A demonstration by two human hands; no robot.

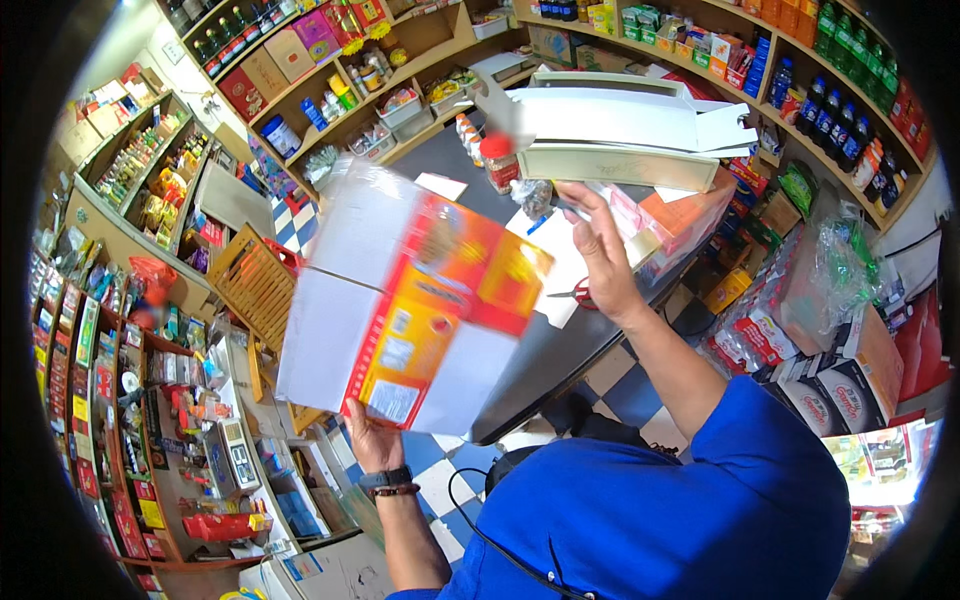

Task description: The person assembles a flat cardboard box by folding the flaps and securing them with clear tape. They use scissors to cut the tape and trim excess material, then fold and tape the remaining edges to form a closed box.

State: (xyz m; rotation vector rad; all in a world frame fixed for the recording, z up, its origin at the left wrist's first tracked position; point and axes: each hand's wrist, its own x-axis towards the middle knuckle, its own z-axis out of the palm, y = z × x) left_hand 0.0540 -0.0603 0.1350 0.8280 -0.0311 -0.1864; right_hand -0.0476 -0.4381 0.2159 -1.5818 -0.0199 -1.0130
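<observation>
My left hand (pixel 375 442) is closed on the lower edge of a large cardboard sheet (pixel 345 330), white with a red and yellow printed strip across it. The sheet is tilted up over the near left end of the dark table (pixel 530 385). My right hand (pixel 608 265) is raised over the table, to the right of the sheet, with fingers stretched and thumb apart. Red-handled scissors (pixel 581 292) lie below it on a white paper, partly hidden. Just beyond its fingertips are a small clear bag of dark contents (pixel 532 193) and a red-lidded jar (pixel 498 163).
A long open white box (pixel 620 168) spans the table's far side. A wooden folding chair (pixel 252 285) stands at the left. Stocked shelves (pixel 400 70) curve around the room. Packed cartons (pixel 835 385) and plastic-wrapped goods are stacked at the right.
</observation>
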